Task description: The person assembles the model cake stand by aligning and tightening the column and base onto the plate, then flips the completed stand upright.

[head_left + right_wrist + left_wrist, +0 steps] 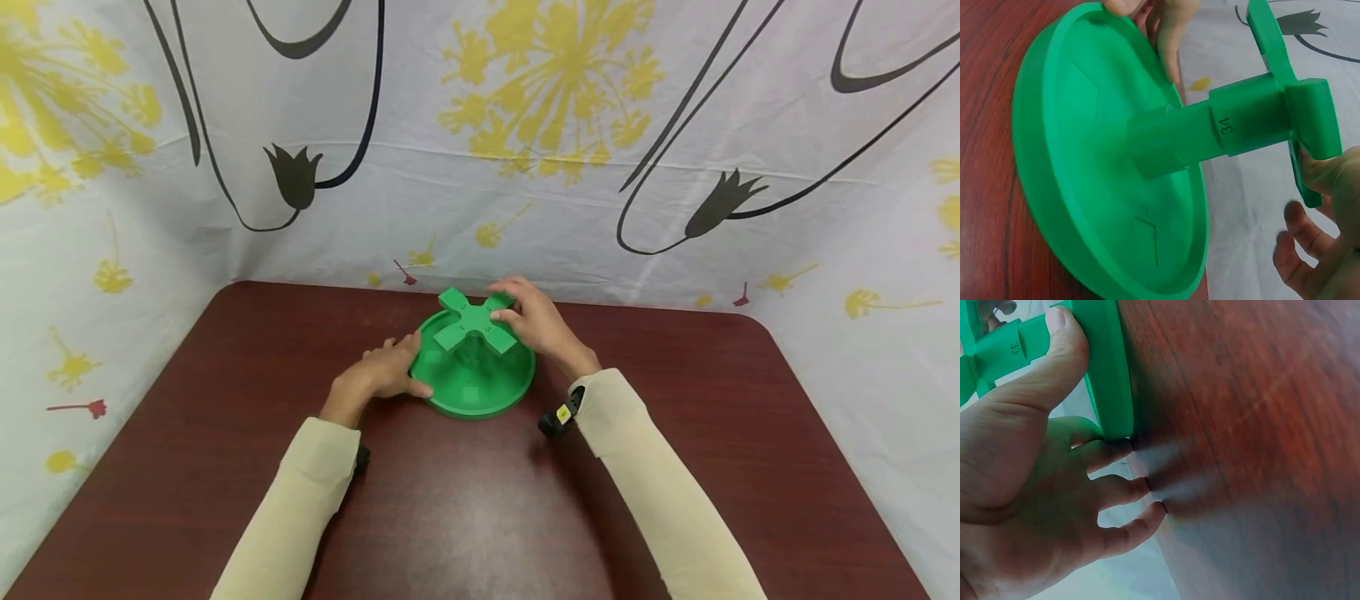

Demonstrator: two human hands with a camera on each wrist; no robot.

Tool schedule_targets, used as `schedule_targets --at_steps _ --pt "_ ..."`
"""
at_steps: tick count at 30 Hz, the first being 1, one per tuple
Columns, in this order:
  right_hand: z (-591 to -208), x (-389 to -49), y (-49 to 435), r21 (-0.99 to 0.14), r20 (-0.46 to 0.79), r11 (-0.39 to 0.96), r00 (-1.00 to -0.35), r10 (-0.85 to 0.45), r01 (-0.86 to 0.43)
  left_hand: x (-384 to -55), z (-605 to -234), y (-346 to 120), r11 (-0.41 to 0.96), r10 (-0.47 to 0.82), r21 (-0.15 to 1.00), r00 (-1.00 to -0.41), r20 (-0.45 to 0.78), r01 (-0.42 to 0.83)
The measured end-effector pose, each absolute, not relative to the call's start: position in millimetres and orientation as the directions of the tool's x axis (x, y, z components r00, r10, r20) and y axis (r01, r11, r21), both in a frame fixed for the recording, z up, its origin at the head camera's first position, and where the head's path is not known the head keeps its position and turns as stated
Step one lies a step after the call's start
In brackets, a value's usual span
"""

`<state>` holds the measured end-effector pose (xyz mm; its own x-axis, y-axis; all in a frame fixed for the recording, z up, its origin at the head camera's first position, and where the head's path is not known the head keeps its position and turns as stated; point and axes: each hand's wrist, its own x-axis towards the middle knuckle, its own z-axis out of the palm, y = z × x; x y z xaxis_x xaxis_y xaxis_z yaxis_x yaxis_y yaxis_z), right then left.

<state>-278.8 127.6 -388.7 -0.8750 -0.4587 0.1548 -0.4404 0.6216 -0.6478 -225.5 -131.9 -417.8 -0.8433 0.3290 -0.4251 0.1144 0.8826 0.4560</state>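
A green round dish (468,398) with a raised rim rests on the table. From its centre rises a stepped green post (1235,119), marked 34 in the right wrist view. A four-armed green cross (474,318) tops the post. My left hand (381,368) holds the dish's left rim, its thumb (1066,347) over the edge and the other fingertips down by the tabletop. With thumb and fingers my right hand (534,317) grips the cross's far right arm; the remaining fingers are loosely bent in the right wrist view.
The dark reddish-brown wooden table (465,508) has rounded far corners. A white sheet (420,100) with yellow and grey flower prints hangs behind it and along both sides. A dark wrist strap (558,419) is on the right wrist.
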Motion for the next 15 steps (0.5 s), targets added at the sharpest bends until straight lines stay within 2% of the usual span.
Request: schedule_targets --at_steps 5,10,15 --pt "-389 -277 134 -0.648 0.17 0.622 -0.879 -0.445 -0.44 -227 -416 -130 0.879 0.337 0.461 -0.84 -0.425 0.12" --pt "-394 -273 148 -0.691 0.18 0.585 -0.884 -0.431 -0.425 -228 -418 -134 0.848 0.374 0.516 -0.826 -0.421 0.121" --pt "-407 -262 174 -0.67 0.071 0.621 -0.867 -0.493 -0.407 -229 -421 -147 0.828 0.413 0.538 -0.819 -0.397 0.157"
